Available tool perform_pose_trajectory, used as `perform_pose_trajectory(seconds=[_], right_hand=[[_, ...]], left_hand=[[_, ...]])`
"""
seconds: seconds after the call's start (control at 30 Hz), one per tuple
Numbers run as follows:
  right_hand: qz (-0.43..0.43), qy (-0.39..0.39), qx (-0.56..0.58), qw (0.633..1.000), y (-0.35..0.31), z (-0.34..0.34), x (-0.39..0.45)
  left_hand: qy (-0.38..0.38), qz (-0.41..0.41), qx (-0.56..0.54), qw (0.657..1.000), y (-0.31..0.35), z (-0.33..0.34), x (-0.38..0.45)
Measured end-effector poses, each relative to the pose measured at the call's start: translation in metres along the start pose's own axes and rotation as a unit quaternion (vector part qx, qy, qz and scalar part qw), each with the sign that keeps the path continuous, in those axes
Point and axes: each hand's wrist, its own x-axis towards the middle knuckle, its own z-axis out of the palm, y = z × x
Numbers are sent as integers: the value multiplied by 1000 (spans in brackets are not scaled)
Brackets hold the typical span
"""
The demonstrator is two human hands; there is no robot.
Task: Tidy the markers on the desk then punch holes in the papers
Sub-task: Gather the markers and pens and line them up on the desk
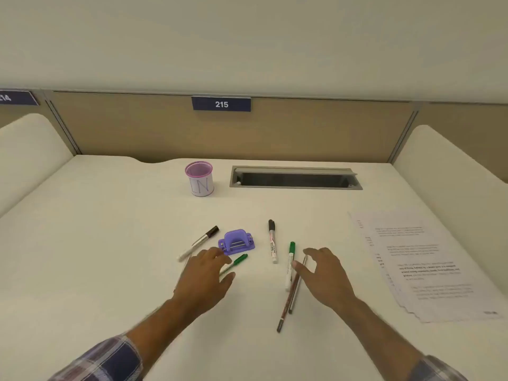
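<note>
Hands first: our left hand (pixel 204 273) sits low and centre-left in the frame, fingers loosely spread and holding nothing, its fingertips just at the near edge of the purple hole punch (pixel 237 241) and over the green pen (pixel 234 264) that lies slanted beneath them; whether skin touches either we cannot tell. Our right hand (pixel 325 276) is at lower centre-right, also open and empty, thumb and forefinger parted, the thumb tip near the green-capped marker (pixel 290 264). Beside that marker two thin dark pens (pixel 291 295) lie nearly parallel, running down toward the bottom of the frame.

Between our hands rests a black-capped marker (pixel 272 241) with a white printed barrel, almost upright in the picture. Left of the punch a silver-barrelled marker (pixel 198 243) with a dark cap lies on a diagonal. All are slim cylinders with smooth plastic bodies.

Above centre stands a round pink mesh pen cup (pixel 199 182), wrapped in a white paper band with letters drawn on it. Right of it, a long grey rectangular cable slot (pixel 295 177) is set into the pale, matte desk (pixel 110 243). At the right edge of the frame the papers (pixel 417 265) lie in a fanned stack, flat printed sheets. Plaid sleeves (pixel 110 361) show at the bottom corners. A dark number plate (pixel 221 104) hangs on the tan partition.
</note>
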Motion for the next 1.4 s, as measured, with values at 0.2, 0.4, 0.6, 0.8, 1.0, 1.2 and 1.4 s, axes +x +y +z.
perform_pose_trajectory(seconds=[0.2, 0.4, 0.6, 0.8, 1.0, 1.2, 1.4], right_hand=[[63, 6, 64, 996, 4, 15, -9], [84, 17, 94, 992, 6, 27, -16], [92, 32, 111, 989, 2, 34, -6], [103, 1, 13, 995, -23, 55, 12], [122, -16, -42, 991, -34, 64, 34], [144, 62, 26, 987, -52, 73, 53], [117, 50, -39, 991, -66, 90, 67]], left_hand=[[-78, -83, 44, 992, 6, 28, 8], [-86, -137, 31, 986, 12, 39, 10], [-57, -188, -48, 979, 17, 39, 7], [1, -201, -108, 974, 28, 29, 2], [0, -223, -162, 961, 32, 17, -3], [0, -261, -298, 918, 32, 14, -5], [15, -305, -352, 885, 35, 10, -13]])
